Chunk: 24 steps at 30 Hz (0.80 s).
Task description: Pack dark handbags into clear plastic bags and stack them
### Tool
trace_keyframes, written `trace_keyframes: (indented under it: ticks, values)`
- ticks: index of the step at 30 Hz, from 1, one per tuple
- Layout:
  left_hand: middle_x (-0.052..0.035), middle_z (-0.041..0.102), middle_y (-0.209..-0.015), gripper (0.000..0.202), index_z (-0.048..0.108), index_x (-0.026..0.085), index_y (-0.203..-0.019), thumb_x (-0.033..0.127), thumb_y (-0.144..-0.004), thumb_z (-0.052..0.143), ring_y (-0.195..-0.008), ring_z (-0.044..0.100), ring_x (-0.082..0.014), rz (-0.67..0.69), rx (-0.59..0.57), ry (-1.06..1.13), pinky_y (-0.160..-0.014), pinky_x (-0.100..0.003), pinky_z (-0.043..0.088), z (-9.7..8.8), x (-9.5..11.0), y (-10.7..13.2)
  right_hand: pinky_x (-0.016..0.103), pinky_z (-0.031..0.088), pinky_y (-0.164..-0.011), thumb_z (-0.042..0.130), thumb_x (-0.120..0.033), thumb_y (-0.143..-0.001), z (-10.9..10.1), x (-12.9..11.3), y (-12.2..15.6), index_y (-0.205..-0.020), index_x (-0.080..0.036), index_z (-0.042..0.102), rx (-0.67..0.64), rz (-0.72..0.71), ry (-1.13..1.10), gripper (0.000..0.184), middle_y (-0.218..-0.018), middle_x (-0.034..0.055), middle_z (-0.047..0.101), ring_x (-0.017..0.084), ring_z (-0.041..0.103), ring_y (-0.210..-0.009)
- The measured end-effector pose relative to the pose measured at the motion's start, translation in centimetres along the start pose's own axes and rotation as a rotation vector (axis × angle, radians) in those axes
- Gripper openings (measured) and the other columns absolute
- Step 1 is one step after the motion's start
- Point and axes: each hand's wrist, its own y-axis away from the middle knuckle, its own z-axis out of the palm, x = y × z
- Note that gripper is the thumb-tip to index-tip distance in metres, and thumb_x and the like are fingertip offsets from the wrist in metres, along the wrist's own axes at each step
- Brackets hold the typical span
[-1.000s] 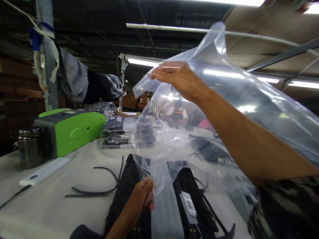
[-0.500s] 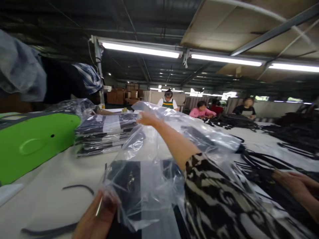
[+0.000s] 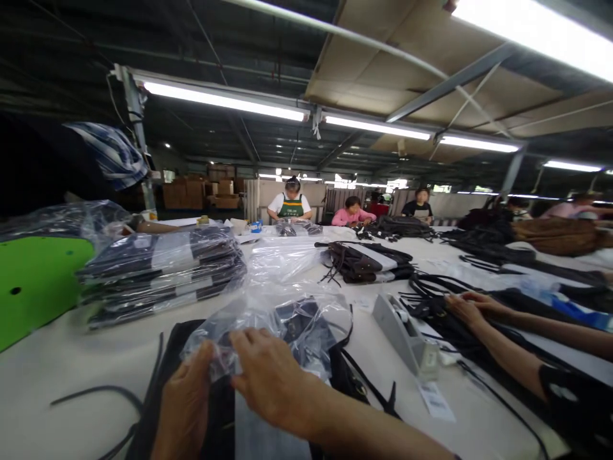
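A black bag (image 3: 179, 342) with thin dark straps lies in front of me, a grey-white strip (image 3: 258, 425) across its middle. The crumpled clear plastic bag (image 3: 306, 306) covers its far part. On the near left, my left hand (image 3: 184, 396) pinches the edge of the plastic between thumb and fingers. Close beside it, my right hand (image 3: 275, 377) reaches over the black bag, its fingers curled onto the same plastic edge. Its fingertips are partly hidden in the folds.
Plastic-wrapped dark bags (image 3: 163, 268) are stacked at the back left, near a green panel (image 3: 43, 281). A grey dispenser-like device (image 3: 400, 335) and a white tag (image 3: 437, 401) lie to the right. A co-worker's hands (image 3: 472, 310) handle black straps there. Several people sit beyond.
My right hand has come back from far out over the table to beside my left hand. The stretched plastic has drawn in and bunched over the black bag. The view has turned right.
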Motion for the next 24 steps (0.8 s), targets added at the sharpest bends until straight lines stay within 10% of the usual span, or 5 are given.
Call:
trace_keyframes:
  ticks: [10,15,21,24]
  values:
    - [0.002,0.038,-0.039,0.071,0.038,0.022,-0.038,0.085,-0.068,0.049,-0.043,0.035,-0.0114,0.13,-0.148,-0.39,-0.05,-0.027,0.032,-2.0,1.0,1.1,0.02,0.04,-0.056,0.069,-0.027,-0.077,-1.5,4.6,0.0,-0.078,-0.017,0.071,0.023,0.487,-0.707,0.01,-0.067,-0.0014,0.068,0.011,0.059,-0.062]
    - [0.0024,0.034,-0.035,0.07,0.033,0.024,-0.039,0.084,-0.073,0.04,-0.038,0.03,-0.0108,0.098,-0.187,-0.447,-0.047,-0.026,0.027,-4.3,2.0,0.9,0.02,0.027,-0.047,0.081,-0.04,-0.063,-2.8,4.4,-1.8,-0.066,-0.017,0.059,-0.075,0.404,-0.83,0.032,-0.054,-0.008,0.051,0.007,0.04,-0.051]
    - [0.0021,0.032,-0.035,0.068,0.032,0.024,-0.04,0.079,-0.081,0.033,-0.038,0.036,-0.0136,0.086,-0.265,-0.681,-0.051,-0.027,0.03,-7.9,2.3,0.5,0.021,0.033,-0.052,0.065,-0.024,-0.075,-2.9,4.1,-1.9,-0.07,-0.017,0.069,-0.218,0.269,-0.605,0.009,-0.059,-0.003,0.061,0.01,0.05,-0.056]
    - [0.0008,0.049,-0.05,0.057,0.048,0.023,-0.058,0.075,-0.081,0.042,-0.052,0.051,-0.0194,0.283,-0.029,-0.903,-0.057,-0.029,0.037,-9.0,2.7,1.2,0.022,0.037,-0.054,0.06,-0.016,-0.075,-2.6,3.9,-1.4,-0.072,-0.019,0.072,-0.208,0.278,-0.479,0.013,-0.061,-0.0013,0.065,0.012,0.056,-0.059]
